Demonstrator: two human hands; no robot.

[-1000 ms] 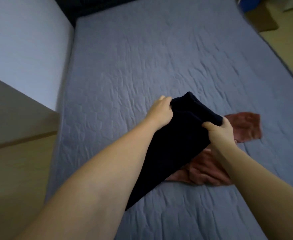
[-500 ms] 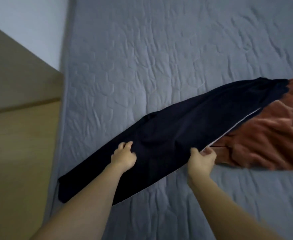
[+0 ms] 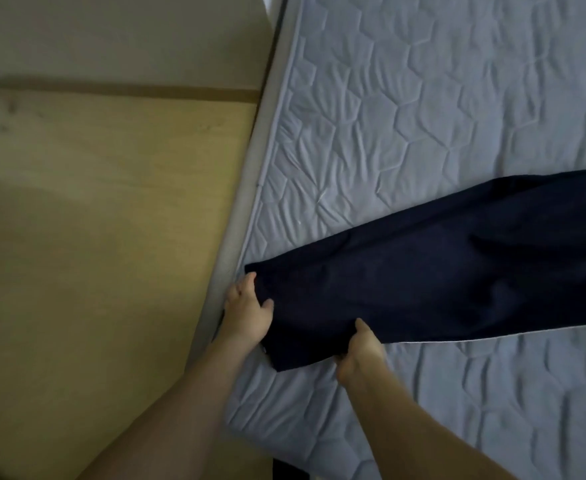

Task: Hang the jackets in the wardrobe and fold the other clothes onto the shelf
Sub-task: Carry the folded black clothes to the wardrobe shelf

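Note:
A long dark navy garment (image 3: 440, 271) lies stretched across the grey quilted mattress (image 3: 440, 98), running from the mattress's left edge out past the right side of the view. My left hand (image 3: 246, 310) grips its near-left end at the mattress edge, thumb on top of the cloth. My right hand (image 3: 360, 351) pinches the lower hem of the same end, thumb on the fabric and fingers tucked beneath it. A thin pale seam line shows along the garment's lower edge.
A wooden floor (image 3: 94, 254) fills the left half of the view beside the bed. The mattress's padded side border (image 3: 250, 161) runs diagonally between floor and quilt. A pale wall or panel (image 3: 111, 36) stands at the top left.
My view and both hands have shifted left to the garment's end at the mattress edge. The garment went from held bunched to laid out flat. The rust-coloured garment is out of view.

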